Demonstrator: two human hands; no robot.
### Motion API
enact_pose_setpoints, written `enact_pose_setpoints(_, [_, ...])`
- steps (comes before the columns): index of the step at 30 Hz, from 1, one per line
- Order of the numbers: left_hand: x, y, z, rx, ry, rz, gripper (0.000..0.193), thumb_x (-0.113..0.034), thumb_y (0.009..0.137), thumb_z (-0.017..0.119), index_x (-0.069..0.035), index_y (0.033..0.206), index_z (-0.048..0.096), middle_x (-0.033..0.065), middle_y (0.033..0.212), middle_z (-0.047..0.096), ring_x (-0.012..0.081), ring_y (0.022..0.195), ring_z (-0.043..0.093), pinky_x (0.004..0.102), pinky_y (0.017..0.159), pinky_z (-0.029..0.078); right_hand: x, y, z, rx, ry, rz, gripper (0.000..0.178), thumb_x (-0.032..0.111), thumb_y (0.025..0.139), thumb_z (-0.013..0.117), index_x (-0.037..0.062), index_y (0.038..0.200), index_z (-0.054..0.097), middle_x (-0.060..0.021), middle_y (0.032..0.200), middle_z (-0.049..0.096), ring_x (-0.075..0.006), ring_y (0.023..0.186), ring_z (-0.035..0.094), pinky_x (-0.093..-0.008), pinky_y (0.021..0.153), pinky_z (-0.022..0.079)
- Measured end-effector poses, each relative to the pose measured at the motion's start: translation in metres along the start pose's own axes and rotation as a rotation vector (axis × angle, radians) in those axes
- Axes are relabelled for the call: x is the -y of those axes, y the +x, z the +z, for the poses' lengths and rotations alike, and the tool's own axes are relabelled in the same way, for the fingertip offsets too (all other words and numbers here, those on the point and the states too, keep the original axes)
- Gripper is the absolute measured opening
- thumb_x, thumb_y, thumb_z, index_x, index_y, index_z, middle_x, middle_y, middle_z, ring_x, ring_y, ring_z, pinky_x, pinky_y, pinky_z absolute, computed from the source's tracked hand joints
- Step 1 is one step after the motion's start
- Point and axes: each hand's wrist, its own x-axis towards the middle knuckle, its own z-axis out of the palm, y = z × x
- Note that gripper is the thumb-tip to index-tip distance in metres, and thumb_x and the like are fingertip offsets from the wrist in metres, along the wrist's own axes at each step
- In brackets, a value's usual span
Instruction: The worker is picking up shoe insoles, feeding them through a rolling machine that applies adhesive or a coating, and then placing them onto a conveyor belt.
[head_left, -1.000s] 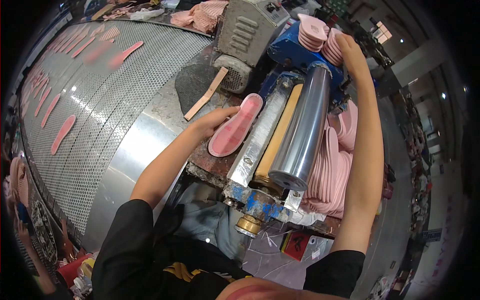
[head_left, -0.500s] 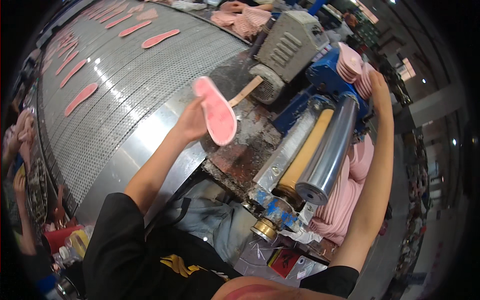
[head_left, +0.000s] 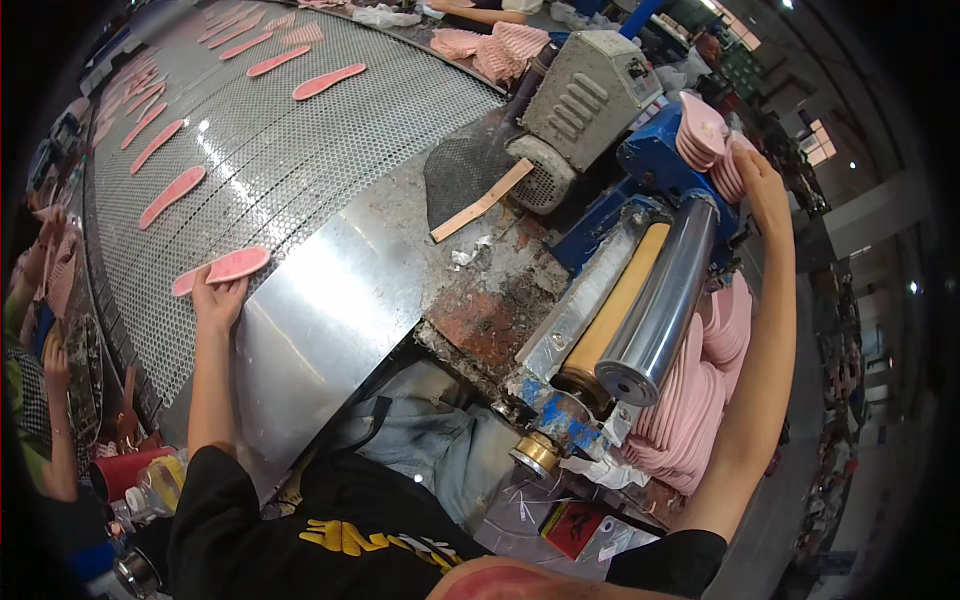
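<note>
My left hand (head_left: 219, 298) is over the near end of the mesh conveyor belt (head_left: 330, 160), its fingers closed on a pink insole (head_left: 240, 264) that lies low at the belt surface. On the right, my raised right hand (head_left: 767, 200) grips the edge of a stack of pink insoles (head_left: 731, 176) on top of the blue roller machine (head_left: 652, 155). Part of its fingers is hidden behind that stack. A second small stack of pink insoles (head_left: 702, 130) sits just left of it. More pink insoles (head_left: 683, 430) are piled below the steel roller (head_left: 655, 300).
Several pink insoles (head_left: 172, 197) lie spaced along the belt. A bare sheet-metal plate (head_left: 320, 300) borders its near end. A grey motor housing (head_left: 580, 90) and a wooden strip (head_left: 485, 203) stand beyond the rollers. At far left, another person's hand (head_left: 56, 365) shows.
My left hand has moved left and down from beside the machine to the belt, carrying the insole, now turned nearly level. My right hand stays at the stack.
</note>
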Motion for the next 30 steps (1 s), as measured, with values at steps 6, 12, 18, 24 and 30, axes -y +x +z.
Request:
enact_pose_setpoints(6, [-0.005, 0.018, -0.012, 0.016, -0.110, -0.036, 0.026, -0.013, 0.085, 0.056, -0.004, 0.107, 0.047, 0.0164, 0.116, 0.047, 0.0318, 0.116, 0.046, 0.0552, 0.101, 0.040, 0.026, 0.021, -0.022, 0.187, -0.291, 0.074, 0.060, 0.055, 0.079, 0.055, -0.0043, 0.086, 0.063, -0.0194, 0.078, 0.064, -0.0271, 0.073, 0.064, -0.0350, 0.070, 0.048])
enact_pose_setpoints(12, [-0.007, 0.035, -0.026, -0.011, 0.079, -0.085, 0.039, -0.007, 0.084, 0.049, 0.014, 0.116, 0.042, 0.0274, 0.121, 0.048, 0.0385, 0.116, 0.048, 0.0468, 0.102, 0.043, 0.063, -0.007, -0.032, 0.158, -0.261, 0.277, 0.052, 0.045, 0.076, 0.053, -0.0034, 0.091, 0.063, -0.0238, 0.082, 0.065, -0.0349, 0.078, 0.065, -0.0381, 0.073, 0.049])
enact_pose_setpoints(18, [0.010, 0.044, -0.011, 0.055, 0.175, -0.226, 0.045, -0.010, 0.085, 0.052, 0.019, 0.117, 0.040, 0.0277, 0.121, 0.050, 0.0360, 0.112, 0.052, 0.0358, 0.102, 0.043, -0.001, -0.092, -0.101, -0.217, -0.290, -0.041, 0.048, 0.034, 0.078, 0.055, -0.0014, 0.110, 0.054, -0.0230, 0.090, 0.061, -0.0343, 0.085, 0.061, -0.0392, 0.077, 0.046])
enact_pose_setpoints(24, [-0.025, 0.046, -0.016, 0.169, 0.415, -0.180, 0.038, -0.013, 0.090, 0.054, 0.009, 0.121, 0.047, 0.0214, 0.118, 0.054, 0.0280, 0.113, 0.054, 0.0315, 0.096, 0.047, -0.023, -0.243, -0.117, -0.051, 0.012, 0.071, 0.038, 0.000, 0.064, 0.061, -0.0005, 0.101, 0.053, -0.0088, 0.084, 0.056, -0.0132, 0.081, 0.053, -0.0260, 0.076, 0.043])
enact_pose_setpoints(30, [0.125, -0.128, 0.197, 1.074, 1.251, 0.152, 0.041, -0.014, 0.086, 0.060, 0.003, 0.123, 0.052, 0.0148, 0.120, 0.057, 0.0218, 0.108, 0.058, 0.0308, 0.097, 0.043, -0.023, -0.295, -0.091, 0.047, -0.169, -0.148, 0.043, 0.001, 0.062, 0.065, 0.0013, 0.104, 0.057, -0.0153, 0.096, 0.060, -0.0317, 0.093, 0.058, -0.0361, 0.084, 0.045])
